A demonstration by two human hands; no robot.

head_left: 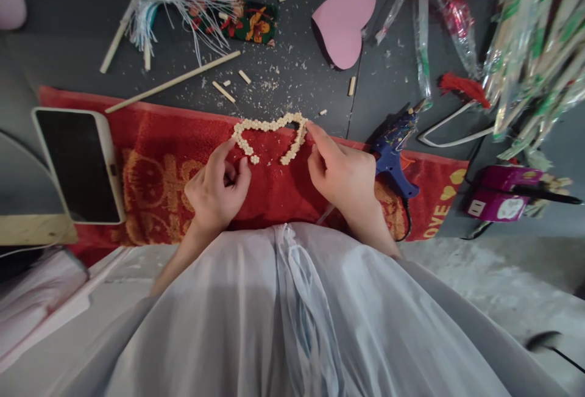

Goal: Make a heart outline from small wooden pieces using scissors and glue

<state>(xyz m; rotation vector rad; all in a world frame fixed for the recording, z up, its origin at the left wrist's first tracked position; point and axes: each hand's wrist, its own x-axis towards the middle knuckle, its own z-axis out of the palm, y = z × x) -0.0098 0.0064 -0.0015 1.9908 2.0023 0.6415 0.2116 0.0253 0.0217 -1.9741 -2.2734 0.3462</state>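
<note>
A chain of small pale flower-like pieces [264, 125] lies in the shape of an unclosed heart on the red towel [269, 196], its gap facing me. My left hand [217, 186] is at the chain's left side. Its index fingertip touches the outer edge, and the thumb stands apart near the lower left end. On the other side, the outstretched index finger of my right hand [345, 171] touches the chain's upper right bend, with the thumb apart and the other fingers curled under. Neither hand is closed around the chain.
A blue glue gun [395, 165] lies just right of my right hand, its cord trailing down. A white-framed device with a black screen [75, 165] rests at left. Behind are thin sticks [173, 81], cut bits, a pink heart [346, 22] and plastic-wrapped bundles [534, 49]. A purple box [503, 193] stands right.
</note>
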